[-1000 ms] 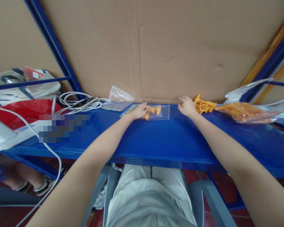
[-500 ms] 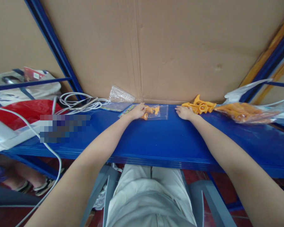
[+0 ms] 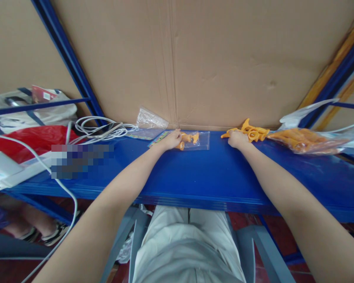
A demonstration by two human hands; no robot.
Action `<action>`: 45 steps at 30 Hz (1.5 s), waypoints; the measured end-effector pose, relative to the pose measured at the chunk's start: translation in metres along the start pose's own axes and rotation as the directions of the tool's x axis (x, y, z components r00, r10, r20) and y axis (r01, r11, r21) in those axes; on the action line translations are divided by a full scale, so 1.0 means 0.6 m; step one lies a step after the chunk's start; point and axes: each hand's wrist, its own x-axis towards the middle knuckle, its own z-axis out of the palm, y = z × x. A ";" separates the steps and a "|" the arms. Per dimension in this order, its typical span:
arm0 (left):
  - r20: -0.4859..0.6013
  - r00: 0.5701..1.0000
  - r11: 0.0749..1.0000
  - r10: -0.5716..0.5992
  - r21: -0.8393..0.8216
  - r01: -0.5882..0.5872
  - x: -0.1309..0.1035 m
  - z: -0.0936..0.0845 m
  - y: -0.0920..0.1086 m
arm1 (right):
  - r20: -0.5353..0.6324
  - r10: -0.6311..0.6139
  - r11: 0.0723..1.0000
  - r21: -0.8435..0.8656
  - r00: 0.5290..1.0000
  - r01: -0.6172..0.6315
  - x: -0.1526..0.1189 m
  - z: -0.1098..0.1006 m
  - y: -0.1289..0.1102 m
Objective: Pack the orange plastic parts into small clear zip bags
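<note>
My left hand (image 3: 172,140) is closed at the left end of a clear plastic bag (image 3: 204,142) lying flat on the blue table (image 3: 191,173). Orange plastic pieces (image 3: 195,137) show inside that bag, beside my fingertips. To the right, my right hand (image 3: 238,138) has its fingers closed around an orange plastic piece (image 3: 225,135), whose tip sticks out on the left. It touches the near side of a small pile of orange plastic pieces (image 3: 254,134). What my right fingertips press on is partly hidden.
A bulging clear bag of orange pieces (image 3: 303,140) lies at the right. Behind my left hand is another clear bag (image 3: 150,122), with a coiled white cable (image 3: 97,127) and red bag (image 3: 32,137) farther left. A cardboard wall (image 3: 224,59) closes the back.
My right hand has moved slightly right onto the orange pieces, and its fingers have closed around one. My left hand stays on the bag.
</note>
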 end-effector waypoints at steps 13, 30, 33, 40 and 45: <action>0.038 0.999 0.999 -0.032 0.015 0.032 -0.005 -0.006 0.009 | 0.158 0.018 0.843 0.528 0.987 -0.100 -0.011 -0.038 -0.073; -0.166 0.986 0.996 -0.027 -0.089 0.013 -0.003 -0.006 -0.006 | 0.053 -0.276 0.958 -0.059 0.960 0.279 -0.033 -0.072 -0.073; -0.197 0.977 0.995 -0.080 -0.078 0.066 -0.003 -0.003 -0.014 | 0.066 -0.299 0.953 -0.015 0.952 0.301 -0.037 -0.077 -0.084; -0.085 0.992 0.988 -0.098 -0.129 0.087 0.000 -0.001 -0.020 | 0.058 -0.347 0.930 0.149 0.936 0.336 -0.041 -0.068 -0.106; -0.050 0.994 0.981 -0.102 -0.171 0.092 0.002 -0.005 -0.022 | 0.023 -0.394 0.772 0.551 0.919 0.317 -0.025 -0.056 -0.093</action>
